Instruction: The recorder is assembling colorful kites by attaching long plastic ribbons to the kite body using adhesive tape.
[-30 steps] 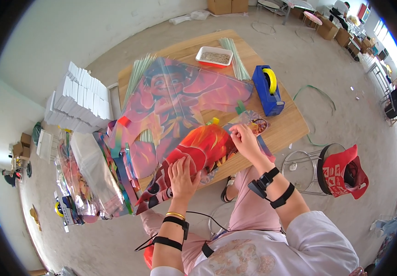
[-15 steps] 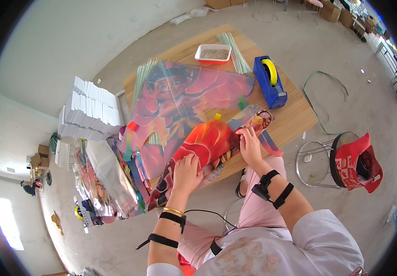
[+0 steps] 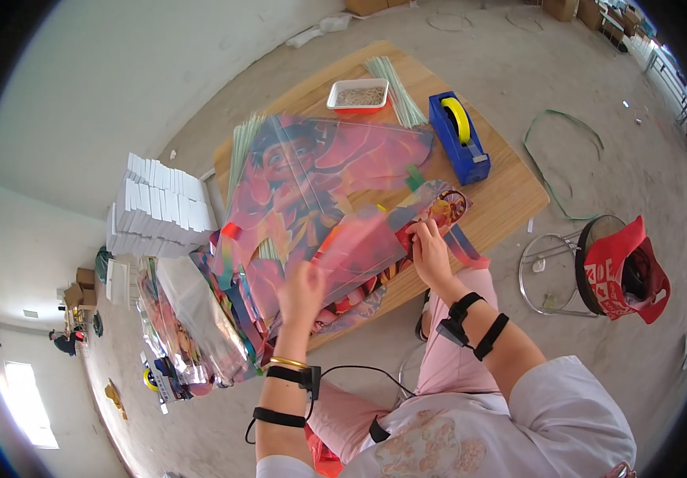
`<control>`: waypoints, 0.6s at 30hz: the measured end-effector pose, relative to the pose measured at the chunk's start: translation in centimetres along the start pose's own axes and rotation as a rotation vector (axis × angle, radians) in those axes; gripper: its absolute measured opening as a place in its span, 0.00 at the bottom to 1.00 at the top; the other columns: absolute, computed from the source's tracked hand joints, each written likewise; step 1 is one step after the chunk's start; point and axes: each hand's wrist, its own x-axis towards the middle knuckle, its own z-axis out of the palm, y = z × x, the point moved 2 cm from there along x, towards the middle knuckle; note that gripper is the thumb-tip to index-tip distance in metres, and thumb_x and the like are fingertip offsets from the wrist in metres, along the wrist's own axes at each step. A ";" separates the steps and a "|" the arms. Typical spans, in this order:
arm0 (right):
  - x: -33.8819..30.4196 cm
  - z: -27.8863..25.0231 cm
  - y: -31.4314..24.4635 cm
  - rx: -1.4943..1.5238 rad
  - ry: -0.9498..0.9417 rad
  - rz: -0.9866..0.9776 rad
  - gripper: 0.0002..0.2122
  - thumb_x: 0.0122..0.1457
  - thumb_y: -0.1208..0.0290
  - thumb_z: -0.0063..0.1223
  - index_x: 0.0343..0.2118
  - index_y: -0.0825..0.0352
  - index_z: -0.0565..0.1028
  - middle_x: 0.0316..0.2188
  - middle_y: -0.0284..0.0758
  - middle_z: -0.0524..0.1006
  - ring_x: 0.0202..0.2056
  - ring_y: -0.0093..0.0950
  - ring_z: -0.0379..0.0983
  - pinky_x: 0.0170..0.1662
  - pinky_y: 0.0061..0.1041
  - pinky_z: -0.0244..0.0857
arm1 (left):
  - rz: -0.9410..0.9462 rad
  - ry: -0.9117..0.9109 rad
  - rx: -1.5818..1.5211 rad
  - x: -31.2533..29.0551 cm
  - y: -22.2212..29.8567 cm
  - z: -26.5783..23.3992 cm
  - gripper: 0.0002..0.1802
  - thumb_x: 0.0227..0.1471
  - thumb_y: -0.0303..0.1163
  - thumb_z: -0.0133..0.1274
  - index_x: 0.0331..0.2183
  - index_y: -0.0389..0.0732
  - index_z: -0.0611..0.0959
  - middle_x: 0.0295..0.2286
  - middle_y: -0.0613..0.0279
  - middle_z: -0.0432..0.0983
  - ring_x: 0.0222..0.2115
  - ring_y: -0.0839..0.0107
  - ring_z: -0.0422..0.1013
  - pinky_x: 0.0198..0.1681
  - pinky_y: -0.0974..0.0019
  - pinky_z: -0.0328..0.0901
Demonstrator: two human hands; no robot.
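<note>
**Red sheet lifts off the pile**

Half a second back the left hand (image 3: 302, 291) lay flat on the red printed plastic sheet (image 3: 359, 247); now it is raised and blurred, fingers closed on the sheet's near edge, and the sheet stands tilted up off the stack. The right hand (image 3: 429, 253) has stayed put at the sheet's right end, fingers pinched on that corner, just beside a small round-patterned printed piece (image 3: 449, 209).

Under the lifted sheet lies the large glossy cartoon-printed film (image 3: 312, 171), pinks and oranges, spread across the wooden table (image 3: 511, 199). At the table's far side: a blue tape dispenser with a yellow roll (image 3: 459, 135), a white rectangular tray (image 3: 357, 94) with a red underside, and a bundle of pale green sticks (image 3: 398, 92) between them, touching the tray's corner. Left of the table, a stack of white flat cartons (image 3: 160, 207); below it, clear-wrapped bundles of printed sheets (image 3: 192, 319). Right, a red cap (image 3: 622, 267) on a round stool.
</note>
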 end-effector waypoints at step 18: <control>0.2 0.4 -0.6 -0.045 -0.010 -0.055 0.07 0.56 0.83 0.45 0.36 0.65 0.70 0.35 0.42 0.69 0.37 0.46 0.70 0.38 0.40 0.65 | 0.013 0.091 -0.078 -1.5 1.1 2.4 0.37 0.46 0.39 0.62 0.55 0.42 0.67 0.55 0.49 0.61 0.55 0.50 0.59 0.58 0.48 0.54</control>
